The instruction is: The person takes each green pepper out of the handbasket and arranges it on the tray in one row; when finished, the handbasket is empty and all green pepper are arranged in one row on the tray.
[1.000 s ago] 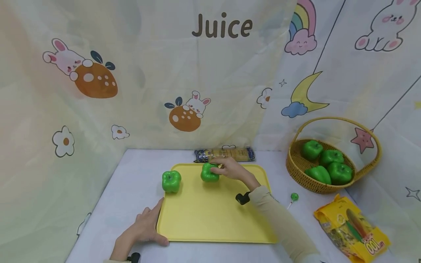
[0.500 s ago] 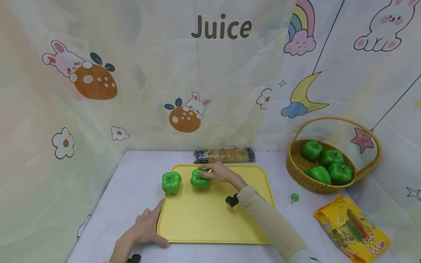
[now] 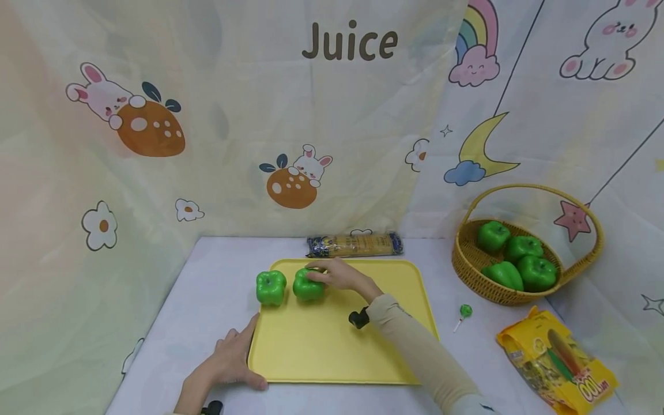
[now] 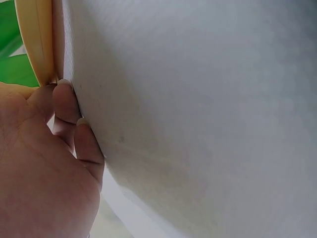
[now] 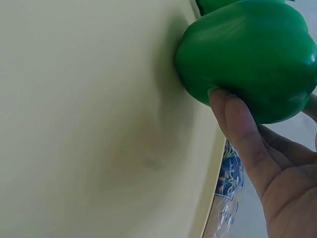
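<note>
In the head view, my right hand (image 3: 342, 275) grips a green bell pepper (image 3: 305, 288) over the upper left part of the yellow tray (image 3: 311, 346). The right wrist view shows my fingers (image 5: 243, 126) against the side of this bell pepper (image 5: 247, 57). Just left of it, a second green bell pepper (image 3: 271, 288) sits at the tray's left rim. My left hand (image 3: 228, 358) rests at the near left corner of the tray, fingers along its left side and thumb at its front edge. Up close, the left fingertips (image 4: 67, 101) lie beside the tray's rim (image 4: 37, 34).
Behind the tray lies a long clear packet (image 3: 358, 245) with dark blue ends. At the right stands a wicker basket (image 3: 482, 288) with several green peppers inside. A green lollipop (image 3: 466, 311) and a yellow candy bag (image 3: 557, 360) lie in front of the basket.
My right hand has moved left and slightly toward me with the bell pepper, bringing it close to the second one. My left hand stays at the tray corner.
</note>
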`<action>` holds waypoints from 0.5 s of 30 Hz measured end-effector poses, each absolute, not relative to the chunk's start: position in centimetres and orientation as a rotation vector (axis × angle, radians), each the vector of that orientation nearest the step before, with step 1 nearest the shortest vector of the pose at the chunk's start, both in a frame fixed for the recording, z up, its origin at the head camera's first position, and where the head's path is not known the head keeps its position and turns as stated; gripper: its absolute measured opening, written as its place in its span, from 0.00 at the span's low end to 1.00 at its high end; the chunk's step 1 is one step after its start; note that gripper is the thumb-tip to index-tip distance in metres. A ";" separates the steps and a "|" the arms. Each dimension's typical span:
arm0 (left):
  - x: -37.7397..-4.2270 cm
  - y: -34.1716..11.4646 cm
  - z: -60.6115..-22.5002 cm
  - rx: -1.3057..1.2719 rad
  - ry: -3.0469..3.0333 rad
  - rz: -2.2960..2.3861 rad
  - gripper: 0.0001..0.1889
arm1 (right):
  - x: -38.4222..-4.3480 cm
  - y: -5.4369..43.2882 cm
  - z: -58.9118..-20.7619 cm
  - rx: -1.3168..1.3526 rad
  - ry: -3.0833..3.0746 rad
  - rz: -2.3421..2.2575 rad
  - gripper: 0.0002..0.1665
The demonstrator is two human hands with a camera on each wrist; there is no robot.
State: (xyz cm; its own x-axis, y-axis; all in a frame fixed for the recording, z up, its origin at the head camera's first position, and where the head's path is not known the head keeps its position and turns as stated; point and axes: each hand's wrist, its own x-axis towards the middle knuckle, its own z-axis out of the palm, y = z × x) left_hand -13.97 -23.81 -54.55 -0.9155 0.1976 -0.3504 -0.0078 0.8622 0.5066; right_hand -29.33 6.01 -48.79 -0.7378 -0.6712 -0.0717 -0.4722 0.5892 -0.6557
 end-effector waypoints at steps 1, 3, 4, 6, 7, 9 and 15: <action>-14.0 -23.8 -54.5 0.140 2.640 0.720 0.83 | -29.3 5.9 -48.8 -0.932 2.506 -0.902 0.28; -14.0 -23.8 -54.5 0.141 2.642 0.721 0.83 | -29.3 5.6 -48.8 -0.932 2.498 -0.904 0.28; -14.0 -23.8 -54.6 0.142 2.643 0.721 0.83 | -29.3 5.5 -48.8 -0.933 2.495 -0.902 0.28; -14.0 -23.8 -54.6 0.148 2.649 0.721 0.83 | -29.2 5.2 -48.7 -0.936 2.493 -0.893 0.29; -14.0 -23.8 -54.6 0.153 2.651 0.720 0.83 | -29.2 5.1 -48.7 -0.940 2.492 -0.889 0.29; -14.0 -23.8 -54.7 0.156 2.655 0.720 0.84 | -29.1 4.9 -48.7 -0.940 2.496 -0.876 0.29; -14.0 -23.8 -54.7 0.157 2.665 0.718 0.84 | -28.9 4.6 -48.7 -0.932 2.496 -0.877 0.29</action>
State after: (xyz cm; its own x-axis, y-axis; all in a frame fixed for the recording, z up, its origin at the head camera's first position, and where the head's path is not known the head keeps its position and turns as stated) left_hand -13.96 -23.84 -54.70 -0.9235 0.2015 -0.3263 0.0103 0.8635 0.5042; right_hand -28.95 4.59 -48.73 -0.7293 -0.6779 -0.0924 -0.4711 0.5955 -0.6507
